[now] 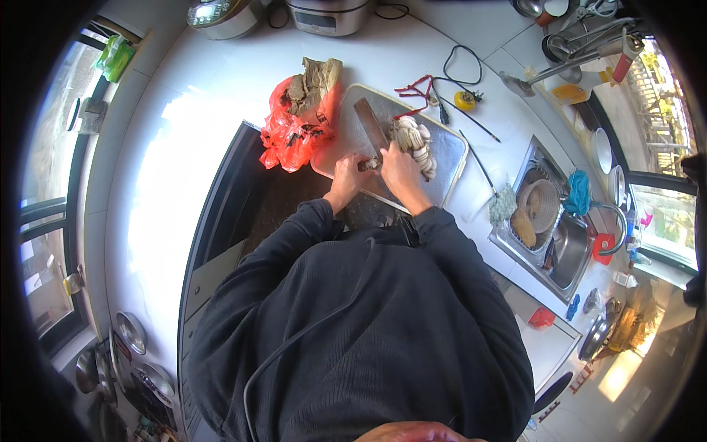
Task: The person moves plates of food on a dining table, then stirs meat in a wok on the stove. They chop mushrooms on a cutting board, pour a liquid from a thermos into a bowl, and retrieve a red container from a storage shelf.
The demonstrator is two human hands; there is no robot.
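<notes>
My right hand grips the handle end of a cleaver, whose broad blade points away over a rectangular metal tray. Close beside it, my left hand holds a small pale and brown piece of food by the tray's near side. A pile of pale sliced food, perhaps mushrooms, lies on the tray right of the blade. Left of the tray sits a red plastic bag with crumpled brown material at its opening.
A black power cord, red string and a yellow round object lie beyond the tray. To the right, a steel sink holds a colander. Two cookers, one a rice cooker, stand at the back. The counter edge curves at left.
</notes>
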